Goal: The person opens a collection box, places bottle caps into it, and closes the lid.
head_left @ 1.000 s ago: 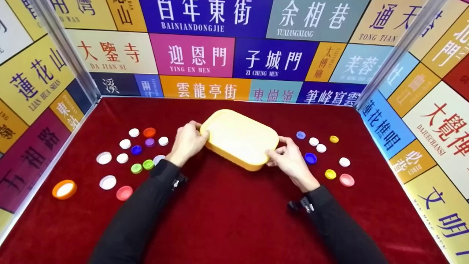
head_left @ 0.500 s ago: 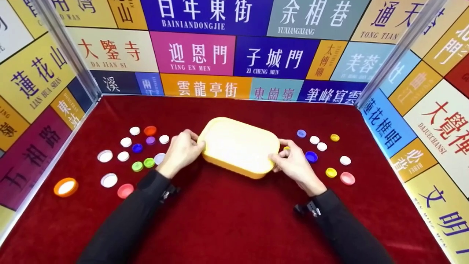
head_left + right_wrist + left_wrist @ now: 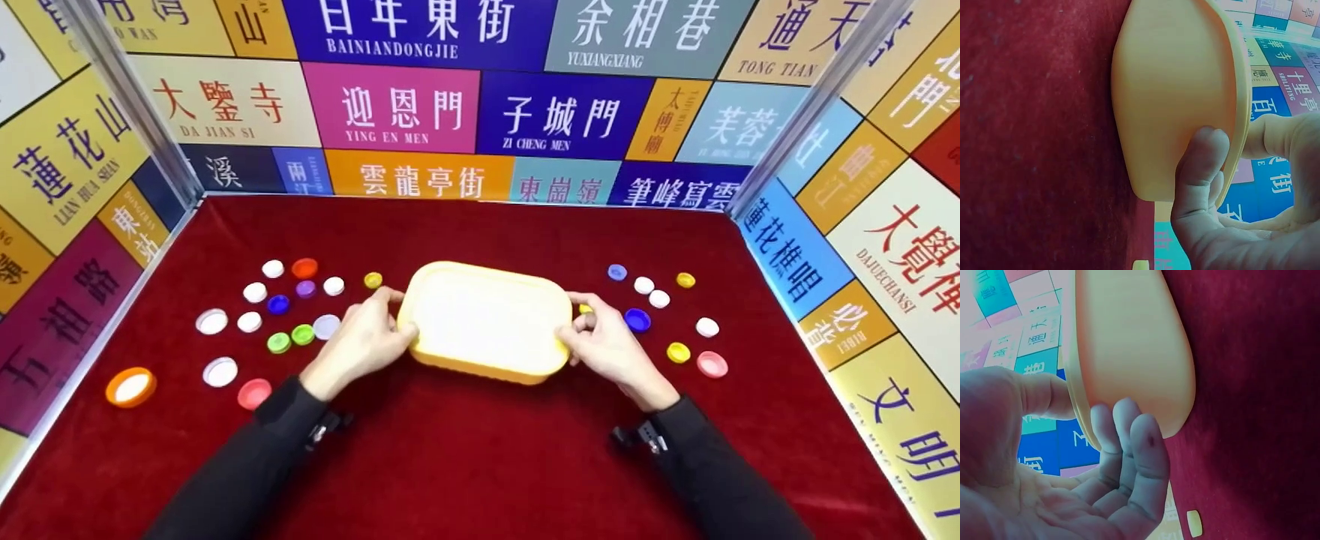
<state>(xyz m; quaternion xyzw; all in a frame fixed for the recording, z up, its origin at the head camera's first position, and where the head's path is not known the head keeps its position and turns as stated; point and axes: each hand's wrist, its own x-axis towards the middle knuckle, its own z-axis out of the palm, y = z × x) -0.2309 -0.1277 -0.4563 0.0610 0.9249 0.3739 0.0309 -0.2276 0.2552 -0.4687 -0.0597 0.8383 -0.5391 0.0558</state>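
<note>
A pale yellow box with rounded corners was in both of the person's hands, over a dark red cloth. The left hand gripped the left end of the box, its thumb at the rim and its other fingers bent against the outer side. The right hand gripped the right end in a like way, thumb at the rim and fingertips on the outer wall. The box lay slightly slanted, its right end a little nearer the person; whether its base touched the cloth could not be told.

Many caps lay left of the box. A yellow cap was near its far left corner, just past the left hand. Farther left of the box were a red cap, a purple cap, a blue cap, two green caps, a lilac cap, several white caps and a pink cap. An orange cap lay farthest left of the box.

Right of the box, another yellow cap was partly hidden by the right hand. Beyond it, farther from the box, were more blue, white, yellow and pink caps. Behind the box stood a wall of coloured signs.
</note>
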